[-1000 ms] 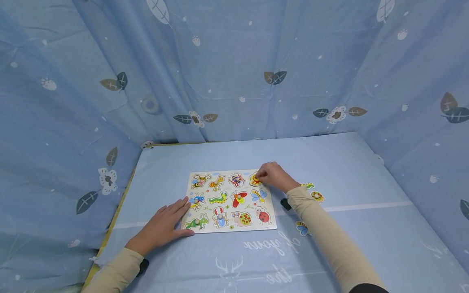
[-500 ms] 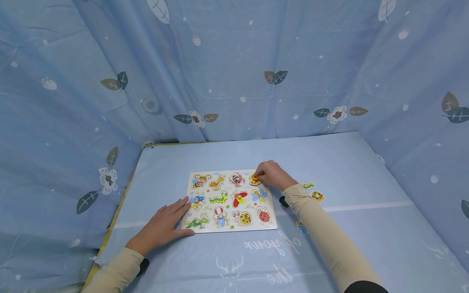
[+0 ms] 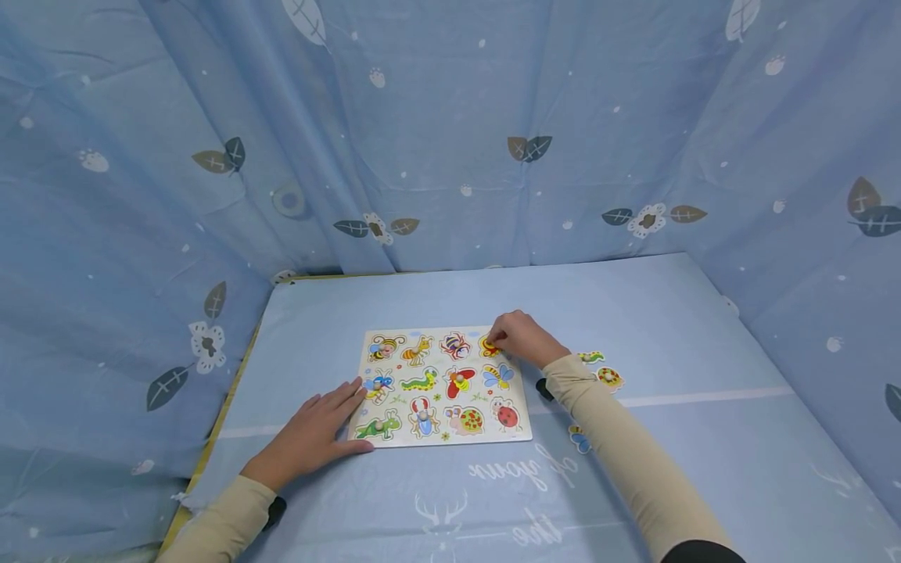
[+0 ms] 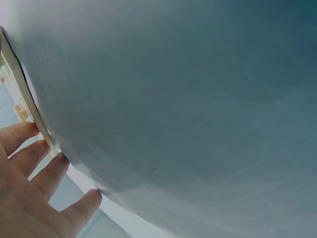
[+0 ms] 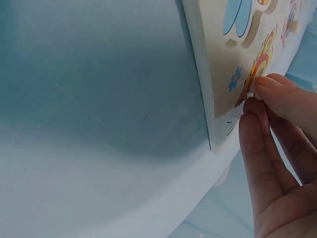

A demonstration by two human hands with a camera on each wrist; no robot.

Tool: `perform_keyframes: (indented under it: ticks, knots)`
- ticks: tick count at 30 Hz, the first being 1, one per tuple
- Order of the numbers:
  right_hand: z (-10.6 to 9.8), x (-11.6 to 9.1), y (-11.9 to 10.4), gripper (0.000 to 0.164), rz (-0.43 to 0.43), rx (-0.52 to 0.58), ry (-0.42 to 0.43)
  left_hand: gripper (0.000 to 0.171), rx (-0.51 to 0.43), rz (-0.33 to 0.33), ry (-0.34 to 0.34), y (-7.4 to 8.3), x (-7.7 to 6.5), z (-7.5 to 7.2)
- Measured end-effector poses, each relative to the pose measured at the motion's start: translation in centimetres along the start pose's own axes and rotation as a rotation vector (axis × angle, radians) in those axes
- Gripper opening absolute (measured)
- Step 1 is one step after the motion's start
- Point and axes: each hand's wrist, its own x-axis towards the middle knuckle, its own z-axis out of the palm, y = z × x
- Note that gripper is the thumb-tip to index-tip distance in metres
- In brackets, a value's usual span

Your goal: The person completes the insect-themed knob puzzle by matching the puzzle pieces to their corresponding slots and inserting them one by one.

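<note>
A wooden peg puzzle board [image 3: 436,399] with painted insects lies on the table in the head view. At its far right corner my right hand [image 3: 524,338] pinches the small knob of a yellow and red puzzle piece [image 3: 487,346], likely a butterfly, partly hidden by the fingers. In the right wrist view, that puzzle piece [image 5: 263,57] sits at its place on the board, thumb and fingertips on the knob; whether it lies flush I cannot tell. My left hand [image 3: 317,430] rests with fingers extended against the board's left edge, also seen in the left wrist view.
Right of the board lie loose pieces: a green caterpillar [image 3: 591,357], a red-spotted yellow piece [image 3: 609,378] and a blue-winged insect [image 3: 579,439], partly under the right sleeve [image 3: 626,453]. Several knobbed pieces sit in the board, such as the spider [image 3: 454,346]. Patterned curtains [image 3: 450,156] surround the table.
The right hand has shifted very slightly at the same corner, and the yellow and red piece has turned a little under its fingers. The left hand and the board look unmoved.
</note>
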Motion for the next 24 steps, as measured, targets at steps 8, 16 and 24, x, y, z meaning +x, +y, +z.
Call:
perform_keyframes:
  ticks: [8,16,24]
  knots:
    - [0.5,0.1,0.3,0.014,0.019,0.011,0.02,0.102,-0.001,0.003,0.007,0.3,0.0,-0.3]
    - [0.3,-0.4,0.1,0.017,0.031,0.024,0.007,0.103,-0.003,-0.01,-0.01,0.0,0.0,0.0]
    - [-1.8,-2.4,0.6,0.025,0.052,0.049,0.013,0.104,0.001,-0.006,-0.001,-0.2,0.1,0.2]
